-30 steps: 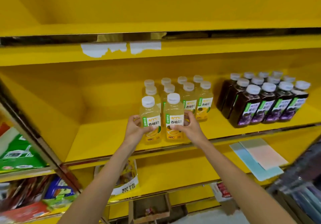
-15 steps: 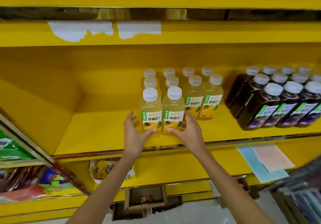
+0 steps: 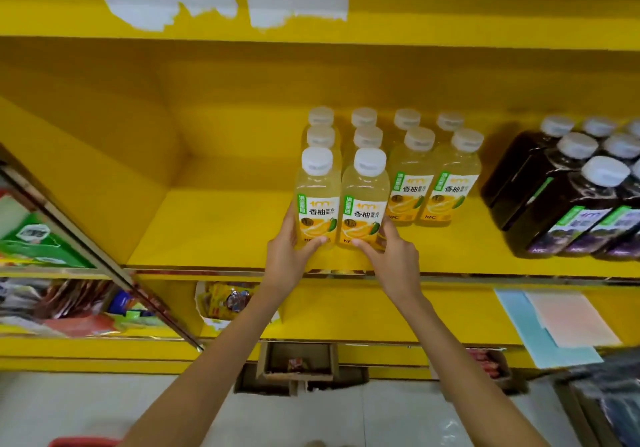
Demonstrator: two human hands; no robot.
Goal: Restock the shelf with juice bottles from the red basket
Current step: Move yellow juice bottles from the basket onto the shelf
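Note:
Two yellow juice bottles with white caps stand side by side near the front of the yellow shelf (image 3: 214, 231). My left hand (image 3: 289, 256) wraps around the base of the left front bottle (image 3: 317, 200). My right hand (image 3: 394, 256) grips the base of the right front bottle (image 3: 363, 204). Both bottles are upright and touch each other. Several more yellow juice bottles (image 3: 412, 183) stand in rows behind and to the right. A sliver of the red basket (image 3: 85, 442) shows at the bottom left edge.
Several dark purple juice bottles (image 3: 568, 204) stand on the same shelf to the right. The left part of the shelf is bare. Snack packets (image 3: 228, 302) lie on the shelf below, with blue and pink sheets (image 3: 561, 325) at the right. A cardboard box (image 3: 298, 363) sits underneath.
The two front bottles have gone deeper onto the shelf, against the rows behind. My fingers were spread half a second ago and now close around the bottle bases. The view has tilted down.

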